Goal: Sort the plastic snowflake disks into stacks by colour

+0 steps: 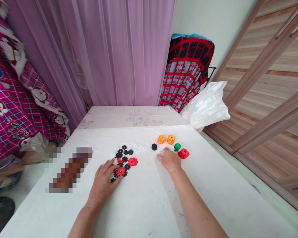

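My left hand point(105, 180) lies palm down with fingers spread over a loose cluster of plastic snowflake discs. Its fingertips touch a red snowflake disc point(120, 171) and the black ones around it. Another red disc point(132, 161) lies just right of the cluster. Black discs point(119, 153) and a spread of white discs point(139, 147) lie beyond the fingers. My right hand point(171, 161) is closed with thumb and forefinger around a white snowflake disc point(161, 153), partly hidden. White discs point(171, 148) show behind its knuckles, beside a green stack point(177, 147) and a red stack point(183, 153).
Two orange stacks point(161, 139) and a short black stack point(154, 146) stand beyond my right hand. A blurred-out item point(71, 170) lies at the left of the white-covered table point(139, 211). A white plastic bag point(206, 105) sits at the far right corner, near wooden wardrobe doors point(268, 96).
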`<state>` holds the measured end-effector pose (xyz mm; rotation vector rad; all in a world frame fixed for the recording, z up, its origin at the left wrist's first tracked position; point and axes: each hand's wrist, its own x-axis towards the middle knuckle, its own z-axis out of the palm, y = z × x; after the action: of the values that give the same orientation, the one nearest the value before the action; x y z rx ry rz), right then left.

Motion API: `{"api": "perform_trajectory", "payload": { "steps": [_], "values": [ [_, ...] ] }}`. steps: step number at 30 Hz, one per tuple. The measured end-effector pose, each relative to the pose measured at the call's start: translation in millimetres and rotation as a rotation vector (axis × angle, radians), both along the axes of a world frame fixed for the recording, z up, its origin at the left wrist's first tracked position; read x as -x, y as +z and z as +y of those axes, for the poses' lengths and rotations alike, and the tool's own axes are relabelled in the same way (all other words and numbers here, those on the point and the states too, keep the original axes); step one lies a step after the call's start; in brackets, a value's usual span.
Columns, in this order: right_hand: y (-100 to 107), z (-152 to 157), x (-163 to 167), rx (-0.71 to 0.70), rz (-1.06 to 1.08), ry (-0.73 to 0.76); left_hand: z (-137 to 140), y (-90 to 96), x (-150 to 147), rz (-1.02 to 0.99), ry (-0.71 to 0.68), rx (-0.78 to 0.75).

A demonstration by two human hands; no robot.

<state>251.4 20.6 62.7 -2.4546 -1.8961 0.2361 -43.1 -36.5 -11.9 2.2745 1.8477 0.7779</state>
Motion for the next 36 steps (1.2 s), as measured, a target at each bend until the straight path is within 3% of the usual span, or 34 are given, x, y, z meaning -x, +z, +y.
{"api": "perform_trajectory", "payload": {
  "steps": [4,8,11,18,24,36],
  "values": [
    [-7,-19,17,-0.146,0.103,0.147,-1,0.1,-1,-0.012,-0.012,0.012],
    [-37,-36,45,-0.323,0.272,0.401,1,-1.3,-1,-0.031,0.015,0.000],
    [-57,-39,58,-0.437,0.310,0.503,3,-2.5,0,-0.046,0.044,-0.015],
    [-71,-30,53,-0.480,0.449,0.473,2,-0.1,-6,0.036,0.197,0.025],
    [-74,-30,52,-0.482,0.515,0.476,-16,4.9,-8,0.089,0.343,0.055],
    [-74,-28,52,-0.468,0.538,0.453,-21,12.3,-5,-0.126,0.349,0.043]
  ]
}}
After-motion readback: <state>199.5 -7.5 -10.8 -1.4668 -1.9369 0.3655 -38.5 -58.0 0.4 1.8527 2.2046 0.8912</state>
